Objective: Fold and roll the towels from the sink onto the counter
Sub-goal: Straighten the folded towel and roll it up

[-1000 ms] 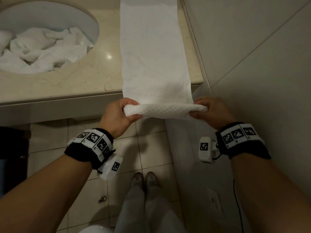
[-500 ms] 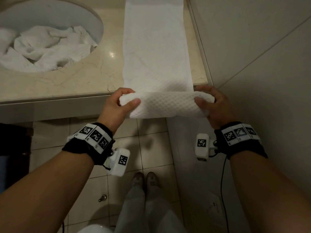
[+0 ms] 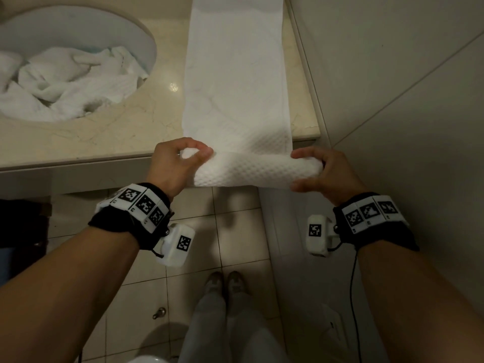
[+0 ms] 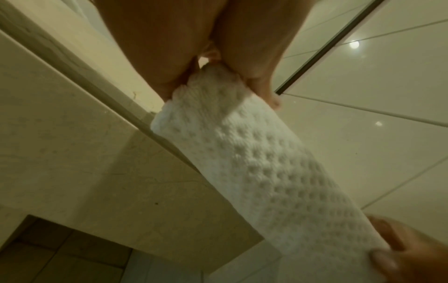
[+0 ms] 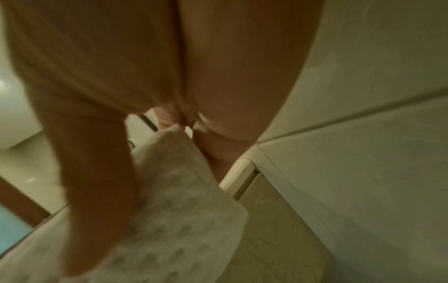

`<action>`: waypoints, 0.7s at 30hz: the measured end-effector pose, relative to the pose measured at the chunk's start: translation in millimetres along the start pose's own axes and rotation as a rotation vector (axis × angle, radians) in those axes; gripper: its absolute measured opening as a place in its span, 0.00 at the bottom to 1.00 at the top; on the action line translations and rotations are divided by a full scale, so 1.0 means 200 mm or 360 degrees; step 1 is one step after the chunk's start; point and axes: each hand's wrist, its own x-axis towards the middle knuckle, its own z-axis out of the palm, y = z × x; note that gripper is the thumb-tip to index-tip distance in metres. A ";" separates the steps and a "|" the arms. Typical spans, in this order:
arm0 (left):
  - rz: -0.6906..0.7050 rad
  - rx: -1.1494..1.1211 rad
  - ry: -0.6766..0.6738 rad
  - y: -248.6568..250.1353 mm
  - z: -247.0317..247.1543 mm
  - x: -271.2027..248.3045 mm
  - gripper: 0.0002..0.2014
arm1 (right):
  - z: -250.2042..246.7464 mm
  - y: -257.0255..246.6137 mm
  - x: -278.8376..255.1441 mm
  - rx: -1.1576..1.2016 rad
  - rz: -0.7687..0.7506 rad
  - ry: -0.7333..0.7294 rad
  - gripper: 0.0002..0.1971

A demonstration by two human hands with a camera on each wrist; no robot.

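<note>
A long white towel (image 3: 235, 82) is laid flat along the right side of the beige stone bench (image 3: 104, 132), its far end running out of the head view. The near end of this towel is wound into a roll (image 3: 251, 171) with a dimpled weave, held at the front edge of the bench. The left end of the roll is gripped by the left hand (image 3: 175, 163): the thumb and 1 finger are curled into a ring over the end, and in the left wrist view the fingers (image 4: 167, 57) are seen closed on both sides of the cloth. The right end is gripped by the right hand (image 3: 322, 171), with fingers (image 3: 306, 154) curled over the top and the thumb pressed against the near face of the roll; the same clasp is shown, blurred, in the right wrist view. The roll lies level between the 2 hands, parallel to the bench edge.

At upper left a round white sink (image 3: 141, 35) is set into the bench; a heap of crumpled white towels (image 3: 68, 82) lies in it, well apart from the roll. A tiled wall (image 3: 392, 74) stands just beside the right edge of the bench. A marker band is worn on each wrist, and a tiled floor (image 3: 235, 231) is seen below.
</note>
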 end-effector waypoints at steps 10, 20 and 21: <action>0.0063 0.0661 -0.0478 -0.01 -0.13 0.01 0.31 | 0.02 -0.06 0.05 -0.0144 -0.0095 -0.0030 0.05; 0.0135 0.0558 -0.0519 -0.05 -0.20 0.11 0.14 | 0.10 -0.07 0.13 0.0286 0.0135 0.0047 0.09; 0.0139 0.0528 -0.0531 -0.05 -0.21 0.14 0.16 | 0.11 -0.08 0.14 0.0296 0.0156 0.0061 0.05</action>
